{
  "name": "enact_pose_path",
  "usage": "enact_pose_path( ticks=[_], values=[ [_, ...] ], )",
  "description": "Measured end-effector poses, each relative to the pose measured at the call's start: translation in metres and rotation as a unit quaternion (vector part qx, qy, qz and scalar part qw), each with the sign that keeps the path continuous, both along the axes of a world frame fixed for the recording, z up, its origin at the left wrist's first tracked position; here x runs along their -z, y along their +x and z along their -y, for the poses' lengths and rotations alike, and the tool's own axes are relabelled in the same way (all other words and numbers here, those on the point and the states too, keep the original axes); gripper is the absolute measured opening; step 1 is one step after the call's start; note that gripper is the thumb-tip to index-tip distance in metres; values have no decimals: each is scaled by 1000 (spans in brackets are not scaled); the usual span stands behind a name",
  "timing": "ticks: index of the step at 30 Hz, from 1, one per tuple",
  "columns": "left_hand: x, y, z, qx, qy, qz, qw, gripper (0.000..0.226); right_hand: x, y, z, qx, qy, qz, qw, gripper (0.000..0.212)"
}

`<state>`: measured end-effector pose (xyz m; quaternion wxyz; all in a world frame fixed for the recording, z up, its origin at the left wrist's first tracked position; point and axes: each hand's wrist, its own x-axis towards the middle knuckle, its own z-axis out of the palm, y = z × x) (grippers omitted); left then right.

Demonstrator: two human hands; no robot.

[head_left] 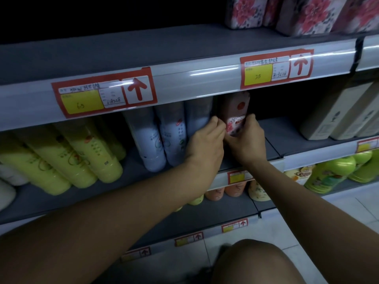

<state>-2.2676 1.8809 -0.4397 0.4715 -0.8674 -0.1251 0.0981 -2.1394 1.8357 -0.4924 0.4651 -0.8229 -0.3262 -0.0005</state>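
Both hands, left (206,140) and right (247,138), pinch a glossy dusty-pink plastic bottle with floral label (234,111), upright between them on the grey shelf (272,130).

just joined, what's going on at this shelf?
A person reaches both arms into a shop shelf. The right hand grips a pink floral bottle from its right side, and the left hand pinches its left edge. The bottle is upright over the middle shelf, its base hidden by the hands. Pale blue bottles stand right beside it, with beige boxes further right.
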Motion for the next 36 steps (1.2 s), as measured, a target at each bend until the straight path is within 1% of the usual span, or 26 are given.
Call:
enact_pose_path(
  ticks=[6, 11, 16, 20, 22, 26, 30, 32, 34, 36],
  values=[
    [1, -5, -1, -1, -9, 5, 1000, 53, 9, 0, -1, -9, -39, -2, 999, 61],
    [-1, -8, -6, 11, -26, -1, 1000, 50, 12, -2, 1, -4, -52, 26, 998, 56],
    [3, -7, -8, 18, -30, 8, 999, 50, 12, 1, -5, 6, -84, 10, 996, 61],
    [3, -8, -7, 25, -49, 11, 998, 52, 9, 0, -10, 15, -123, 23, 992, 61],
    [7, -13, -7, 31, -76, 38, 996, 51, 8, -1, -10, 11, -123, 28, 992, 60],
    [18, -44, -5, 87, -144, 119, 979, 40, 10, -2, -8, -13, -88, 37, 995, 55],
    [29, -81, 10, 142, -249, 164, 944, 27, 11, -4, -8, 7, -100, 39, 994, 57],
    [40, -99, 19, 154, -287, 178, 929, 23, 12, -4, -8, 9, -108, 39, 993, 58],
    [53, -118, 26, 156, -304, 195, 919, 24, 11, -4, -7, 8, -109, 38, 993, 58],
    [61, -134, 31, 150, -306, 203, 918, 27, 10, -5, -6, 6, -115, 38, 993, 59]
  ],
)
